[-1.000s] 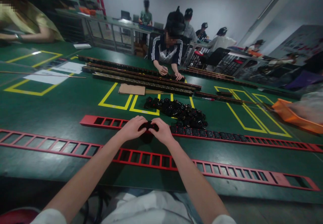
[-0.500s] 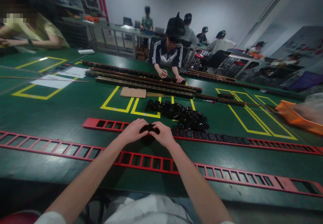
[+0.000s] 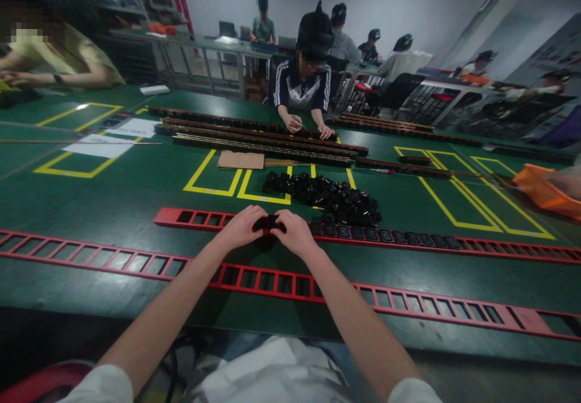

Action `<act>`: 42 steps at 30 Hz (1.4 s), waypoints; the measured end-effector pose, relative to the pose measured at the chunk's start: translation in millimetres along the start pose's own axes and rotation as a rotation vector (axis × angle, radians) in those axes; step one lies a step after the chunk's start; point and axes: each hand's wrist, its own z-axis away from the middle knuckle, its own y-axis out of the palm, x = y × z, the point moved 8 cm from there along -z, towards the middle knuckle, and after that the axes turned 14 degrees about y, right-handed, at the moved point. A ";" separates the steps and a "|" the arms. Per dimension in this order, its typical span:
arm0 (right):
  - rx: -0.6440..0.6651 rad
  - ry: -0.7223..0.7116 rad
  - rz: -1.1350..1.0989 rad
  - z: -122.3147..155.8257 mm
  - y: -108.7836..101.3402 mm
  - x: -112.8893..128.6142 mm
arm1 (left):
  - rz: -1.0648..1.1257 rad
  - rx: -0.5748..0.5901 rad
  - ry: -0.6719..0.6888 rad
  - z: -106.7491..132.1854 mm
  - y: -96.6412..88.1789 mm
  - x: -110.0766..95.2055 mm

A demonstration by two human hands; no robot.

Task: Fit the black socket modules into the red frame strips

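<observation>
The left hand (image 3: 242,226) and right hand (image 3: 295,232) are together gripping a small black plastic-looking block (image 3: 272,222) at a long red slotted frame (image 3: 167,215); black square units (image 3: 385,235) are sitting in slots at three o'clock, black parts (image 3: 336,197) are lying heaped at two o'clock, and a second red slotted frame (image 3: 272,294) is crossing the green surface (image 3: 140,192) at six o'clock

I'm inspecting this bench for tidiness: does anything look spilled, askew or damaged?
Nothing looks clearly spilled or damaged. What stands out is the heap of black parts just beyond the farther red frame: it lies jumbled, unlike the neat row of black pieces set in that frame.
</observation>
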 end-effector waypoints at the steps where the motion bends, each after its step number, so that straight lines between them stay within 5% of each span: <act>1: 0.003 -0.011 0.012 0.2 0.6 1.0 | 0.001 0.000 0.001 0.1 0.1 0.4; 42: 0.128 0.165 0.209 -1.1 0.6 -6.7 | 0.034 0.036 -0.079 1.7 8.4 10.6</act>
